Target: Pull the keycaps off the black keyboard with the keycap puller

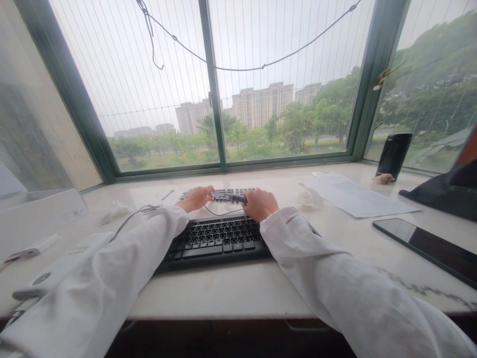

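Note:
A black keyboard [219, 238] lies on the white counter, many of its keycaps off and the square sockets bare. Its space bar and bottom row are still on. Beyond it, loose dark keycaps [223, 192] lie in rows on the counter. My right hand [261, 204] is closed around a dark elongated tool [235, 198], which points left over those keycaps; its exact kind is unclear. My left hand [196, 198] is at the left end of the rows, fingers curled and thumb close to the index finger. What lies between those fingertips is too small to make out.
A phone [428, 246] lies at right, with paper sheets [361, 194] behind it. A black cylinder [394, 156] stands by the window. Crumpled tissue [115, 212], a cable [137, 213] and a white box [44, 214] are at left. The counter's front edge is near.

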`<state>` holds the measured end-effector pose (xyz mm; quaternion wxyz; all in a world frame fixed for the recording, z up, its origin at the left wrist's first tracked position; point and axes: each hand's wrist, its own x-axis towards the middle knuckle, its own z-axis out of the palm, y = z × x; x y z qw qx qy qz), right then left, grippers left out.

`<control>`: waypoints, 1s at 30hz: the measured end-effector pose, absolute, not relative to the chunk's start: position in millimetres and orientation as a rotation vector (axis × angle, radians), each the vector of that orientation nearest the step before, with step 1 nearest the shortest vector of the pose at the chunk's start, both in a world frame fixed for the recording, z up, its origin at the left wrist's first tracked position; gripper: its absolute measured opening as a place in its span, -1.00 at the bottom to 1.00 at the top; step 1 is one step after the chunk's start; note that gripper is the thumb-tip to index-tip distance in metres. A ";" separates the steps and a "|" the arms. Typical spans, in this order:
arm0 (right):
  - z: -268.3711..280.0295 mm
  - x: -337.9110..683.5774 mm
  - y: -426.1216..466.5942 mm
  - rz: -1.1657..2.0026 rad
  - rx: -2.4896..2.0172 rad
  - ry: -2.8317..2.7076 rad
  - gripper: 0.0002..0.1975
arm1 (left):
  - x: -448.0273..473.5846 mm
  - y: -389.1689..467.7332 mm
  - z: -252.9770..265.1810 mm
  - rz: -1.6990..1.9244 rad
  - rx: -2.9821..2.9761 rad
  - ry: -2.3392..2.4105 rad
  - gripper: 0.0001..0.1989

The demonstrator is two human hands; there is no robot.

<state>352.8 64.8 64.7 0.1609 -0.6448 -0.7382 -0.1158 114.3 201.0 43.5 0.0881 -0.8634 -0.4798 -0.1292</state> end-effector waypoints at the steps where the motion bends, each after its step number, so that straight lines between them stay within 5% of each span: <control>1: 64.9 352.6 64.4 -0.325 -1.843 -2.109 -0.73 | 114.5 199.6 44.9 -0.388 -2.560 -1.439 -0.69; 16: 67.0 347.5 61.2 -0.204 -1.621 -1.947 -0.71 | 112.2 96.3 105.8 -0.376 -3.153 -1.011 -0.72; 30: 68.9 287.3 29.5 1.174 -0.701 -1.158 -0.57 | 112.4 51.6 80.0 -0.415 -3.471 -0.807 -0.71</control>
